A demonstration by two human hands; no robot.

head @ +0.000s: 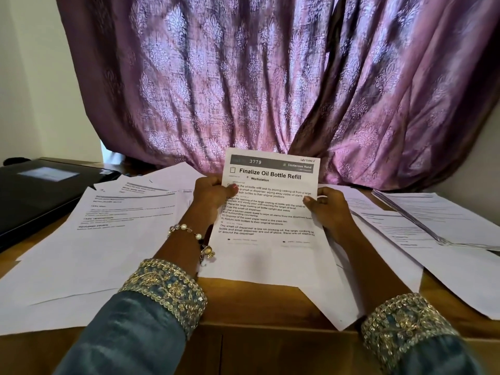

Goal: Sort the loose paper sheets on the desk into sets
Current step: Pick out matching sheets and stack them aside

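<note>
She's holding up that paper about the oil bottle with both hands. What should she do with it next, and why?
Probably lay it down on a pile. The left hand and right hand pinch the sheet by its sides, lifted off the desk. Handwriting in its top corner reads "Section 5", which may be the sorting mark. A neat stack lies to her right, though I cannot tell which section it holds.

A purple curtain (270, 77) with a pale damask pattern hangs in heavy folds across the far side, light glowing through it. Off-white walls (32, 77) flank it left and right. The wooden worktop (270, 307) lies below it.
</note>
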